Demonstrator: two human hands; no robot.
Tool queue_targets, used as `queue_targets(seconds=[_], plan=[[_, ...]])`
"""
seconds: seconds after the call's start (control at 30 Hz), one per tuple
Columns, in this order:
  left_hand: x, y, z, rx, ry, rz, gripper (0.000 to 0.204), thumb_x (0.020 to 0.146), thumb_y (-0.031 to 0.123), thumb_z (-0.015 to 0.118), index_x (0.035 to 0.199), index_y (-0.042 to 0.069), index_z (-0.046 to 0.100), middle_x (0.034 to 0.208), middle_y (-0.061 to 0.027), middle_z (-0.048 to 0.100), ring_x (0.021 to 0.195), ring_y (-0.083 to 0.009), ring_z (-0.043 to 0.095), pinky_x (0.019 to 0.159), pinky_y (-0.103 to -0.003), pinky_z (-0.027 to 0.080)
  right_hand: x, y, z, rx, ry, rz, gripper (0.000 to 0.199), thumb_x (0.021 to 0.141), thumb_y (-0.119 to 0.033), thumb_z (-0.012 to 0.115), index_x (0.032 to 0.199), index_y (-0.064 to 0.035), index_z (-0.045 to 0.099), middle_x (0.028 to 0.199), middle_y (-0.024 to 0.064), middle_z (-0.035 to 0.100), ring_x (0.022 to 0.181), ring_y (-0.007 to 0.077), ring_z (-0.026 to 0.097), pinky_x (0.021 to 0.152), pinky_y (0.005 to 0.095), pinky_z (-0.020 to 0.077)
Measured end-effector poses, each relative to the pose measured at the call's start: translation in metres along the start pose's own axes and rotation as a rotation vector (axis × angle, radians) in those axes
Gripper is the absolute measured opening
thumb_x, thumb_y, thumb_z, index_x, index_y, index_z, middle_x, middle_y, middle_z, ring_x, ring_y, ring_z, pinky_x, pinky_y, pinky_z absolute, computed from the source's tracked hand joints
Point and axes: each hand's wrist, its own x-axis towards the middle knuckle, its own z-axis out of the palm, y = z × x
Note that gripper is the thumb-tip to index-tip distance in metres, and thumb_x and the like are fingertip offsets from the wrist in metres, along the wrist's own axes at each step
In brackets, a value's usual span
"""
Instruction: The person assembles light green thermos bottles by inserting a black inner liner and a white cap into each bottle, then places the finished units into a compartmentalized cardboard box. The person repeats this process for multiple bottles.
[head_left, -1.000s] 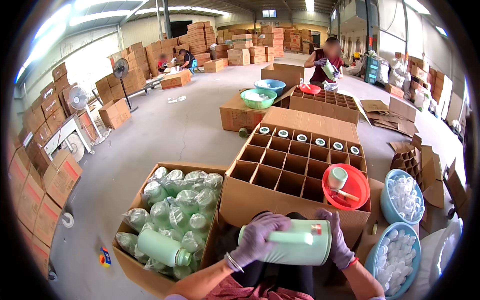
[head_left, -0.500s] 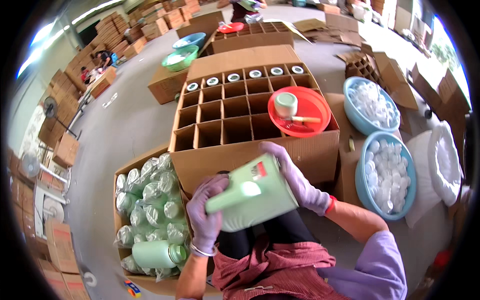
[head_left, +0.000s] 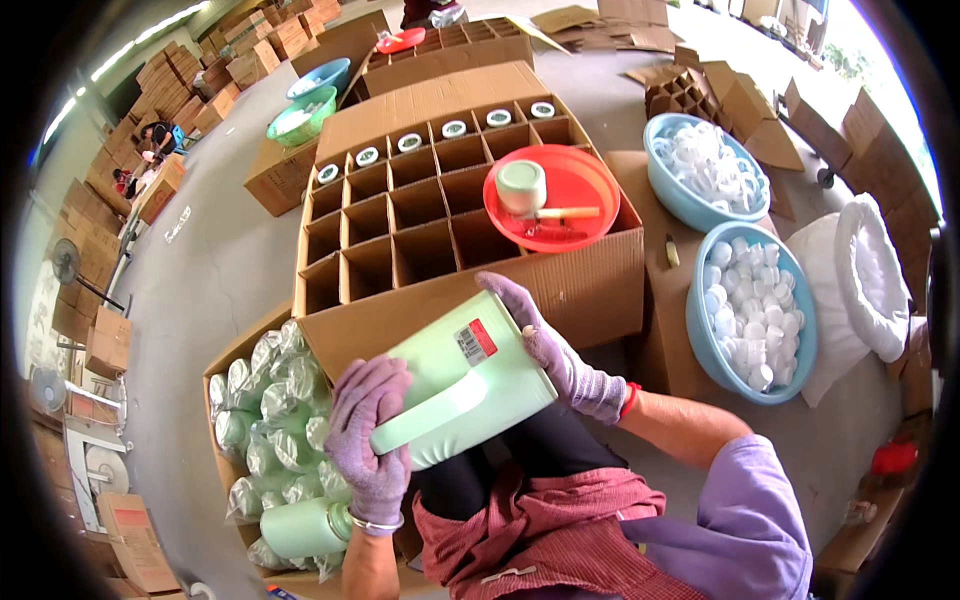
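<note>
Tilted over my lap is a pale green jug (head_left: 440, 370) with a long handle and a red-and-white sticker on its side. My gloved left hand (head_left: 370, 430) closes on its left end, by the tip of the handle. At the other end, my gloved right hand (head_left: 565, 365) grips the jug's edge and base. To my left, a carton (head_left: 227, 440) holds several green bottles in clear plastic bags, and one unwrapped green bottle (head_left: 296, 528) lies on top of them.
Ahead stands a divided carton (head_left: 470, 300) with white-lidded items in its far row. On it rests a red basin (head_left: 600, 190) with a pale green cup (head_left: 521, 187) and a tool. Two blue basins (head_left: 690, 320) of white plastic parts and a white sack (head_left: 830, 290) stand right.
The jug has turned in my hands, so its handle and sticker now face up more. The whole view has shifted, moving the cartons and basins left and up.
</note>
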Motion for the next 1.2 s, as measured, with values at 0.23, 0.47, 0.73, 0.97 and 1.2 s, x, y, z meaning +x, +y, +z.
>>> queue_targets(seconds=[0.23,0.47,0.73,0.97,1.2], plan=[[-0.051,-0.059,-0.047,-0.544,0.128,-0.831,0.040,0.100,0.024,0.057,0.114,-0.012,0.064,0.116,-0.0192,0.067,0.113,-0.0237,0.062,0.102,-0.036,0.046,0.080,-0.012,-0.118,-1.166,0.069,0.047,0.028,0.084,-0.029,0.070,0.098,-0.0042,0.071,0.103,0.0177,0.067,0.098,0.0364,0.066,0.088,0.0443,0.0526],[-0.072,-0.094,-0.051,0.091,-0.307,-0.614,0.022,0.091,0.011,0.054,0.107,0.002,0.065,0.096,-0.0179,0.070,0.090,-0.0299,0.066,0.084,-0.038,0.049,0.131,0.033,-0.193,-1.826,-0.400,0.482,0.037,0.074,-0.032,0.075,0.099,-0.0048,0.070,0.105,0.0193,0.065,0.094,0.0344,0.067,0.083,0.0452,0.0541],[-0.066,-0.099,-0.046,-0.294,-0.202,-0.873,0.042,0.106,0.033,0.045,0.103,-0.002,0.068,0.088,-0.0094,0.070,0.076,-0.0140,0.066,0.067,-0.032,0.052,0.092,-0.033,-0.190,-0.136,0.454,0.582,0.023,0.091,-0.023,0.059,0.092,-0.0006,0.063,0.075,0.0103,0.063,0.067,0.0214,0.066,0.065,0.0332,0.0536],[-0.060,-0.107,-0.036,-0.600,-0.299,-0.989,0.039,0.104,0.036,0.050,0.115,0.002,0.066,0.101,-0.0073,0.071,0.087,-0.0140,0.068,0.077,-0.030,0.054,0.058,-0.057,-0.032,-0.769,-0.612,-0.486,0.031,0.076,-0.006,0.071,0.106,-0.0124,0.066,0.109,0.0066,0.060,0.107,0.0272,0.059,0.096,0.0415,0.0473],[-0.042,-0.094,-0.040,-0.233,-0.618,-0.493,0.035,0.102,0.031,0.052,0.114,0.001,0.065,0.095,-0.0077,0.072,0.080,-0.0163,0.069,0.075,-0.031,0.055,0.045,-0.043,0.007,-0.875,-0.764,-0.861,0.030,0.075,-0.020,0.064,0.104,-0.0091,0.060,0.112,0.0096,0.054,0.114,0.0299,0.054,0.105,0.0514,0.0430]])
